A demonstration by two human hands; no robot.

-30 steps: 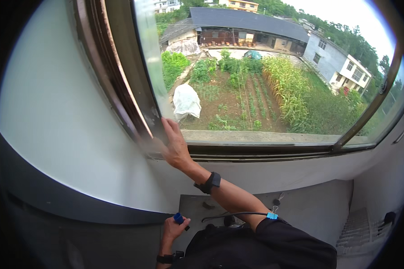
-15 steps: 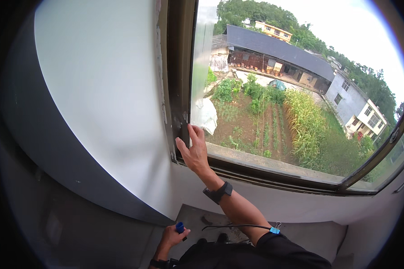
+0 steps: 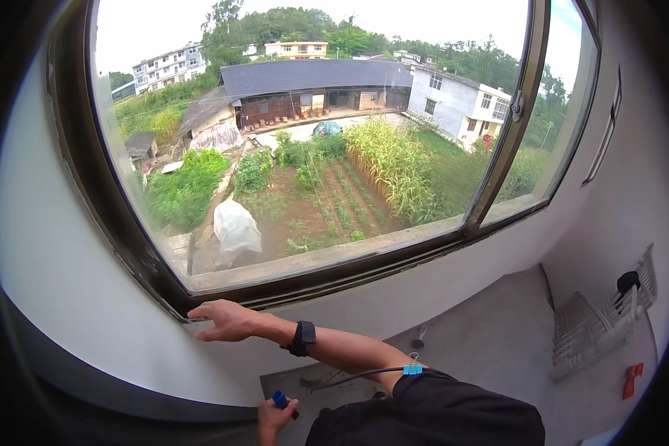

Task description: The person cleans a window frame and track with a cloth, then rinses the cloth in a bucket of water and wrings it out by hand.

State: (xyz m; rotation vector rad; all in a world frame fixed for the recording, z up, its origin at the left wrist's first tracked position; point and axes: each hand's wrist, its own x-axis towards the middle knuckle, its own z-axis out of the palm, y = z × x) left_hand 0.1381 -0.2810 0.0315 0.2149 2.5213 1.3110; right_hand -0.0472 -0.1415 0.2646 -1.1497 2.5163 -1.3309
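Observation:
My right hand (image 3: 227,321) reaches across to the bottom left corner of the dark window frame (image 3: 297,288), its fingers stretched out and apart with nothing in them. The fingertips are at the frame's lower edge and the white wall; whether they touch cannot be made out. A black band (image 3: 302,338) sits on that wrist. Lower down, my left hand (image 3: 275,420) is closed around a small blue and dark tool (image 3: 280,400), whose exact kind is hidden by the fingers. A blue binder clip (image 3: 412,369) holds a black cable at my right sleeve.
The glass pane shows a garden and houses outside. A latch (image 3: 517,106) sits on the window's upright bar. To the right stand a pale slatted chair (image 3: 583,327) and a red object (image 3: 632,380). A dark curved edge (image 3: 126,394) runs along the lower left.
My view has turned to the right. My right hand has come down from the frame's left upright to its bottom corner, fingers now spread. My left hand still holds the blue and dark tool.

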